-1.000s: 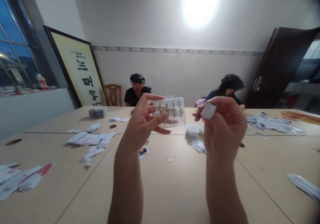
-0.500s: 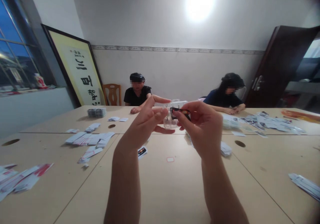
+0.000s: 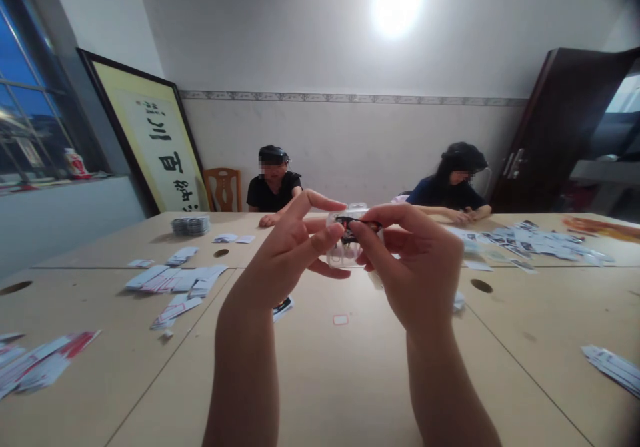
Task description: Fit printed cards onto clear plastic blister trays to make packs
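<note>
A small clear plastic case (image 3: 344, 258) is held up over the table between my hands. My left hand (image 3: 287, 247) grips it from the left, with the thumb in front and the fingers around its edges. Across the case's front lies a small black label-like strip (image 3: 371, 225) with orange and red print. My right hand (image 3: 417, 260) pinches this strip, its thumb pressing it against the case; my left thumb touches the strip's left end. The fingers hide part of both things, and I cannot tell whether the strip is stuck down.
White paper slips (image 3: 173, 278) lie in piles at the left, near a stack of cards (image 3: 190, 225). Many printed cards (image 3: 540, 244) spread at the far right. A small red-edged label (image 3: 341, 320) lies below my hands. Two people (image 3: 274, 187) sit across the table.
The black strip now lies flatter across the case, its left end reaching further left and under my left thumb. My right hand has shifted slightly right and down.
</note>
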A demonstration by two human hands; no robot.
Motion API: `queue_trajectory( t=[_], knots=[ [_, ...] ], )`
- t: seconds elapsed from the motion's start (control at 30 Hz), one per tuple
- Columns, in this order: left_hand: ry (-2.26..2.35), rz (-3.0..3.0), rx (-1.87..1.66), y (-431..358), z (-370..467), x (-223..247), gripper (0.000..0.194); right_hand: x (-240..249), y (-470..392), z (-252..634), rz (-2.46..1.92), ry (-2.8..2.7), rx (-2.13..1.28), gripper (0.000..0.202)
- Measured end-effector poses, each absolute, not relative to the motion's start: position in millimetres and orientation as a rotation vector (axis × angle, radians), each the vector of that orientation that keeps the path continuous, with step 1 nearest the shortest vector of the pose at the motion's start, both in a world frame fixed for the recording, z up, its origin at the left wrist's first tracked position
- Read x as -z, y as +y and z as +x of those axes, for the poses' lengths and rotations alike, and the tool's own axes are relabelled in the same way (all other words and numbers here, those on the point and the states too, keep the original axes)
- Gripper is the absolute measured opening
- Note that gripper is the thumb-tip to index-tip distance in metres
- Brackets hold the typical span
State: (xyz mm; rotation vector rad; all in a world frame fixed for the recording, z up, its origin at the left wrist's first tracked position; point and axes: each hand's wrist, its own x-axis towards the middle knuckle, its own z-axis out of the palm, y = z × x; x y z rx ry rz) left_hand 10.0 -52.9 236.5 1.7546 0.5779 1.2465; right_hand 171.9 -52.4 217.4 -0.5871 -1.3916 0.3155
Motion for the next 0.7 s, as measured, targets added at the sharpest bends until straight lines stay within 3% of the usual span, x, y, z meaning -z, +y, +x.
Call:
queue_trajectory(
  t=[0.7],
  knots=[
    [0.616,1.757,-1.282,-53.0,13.1,-234.9,0.021,-217.8,-51.6,172.8,-0.614,-1.38,-0.311,0.006]
  ],
)
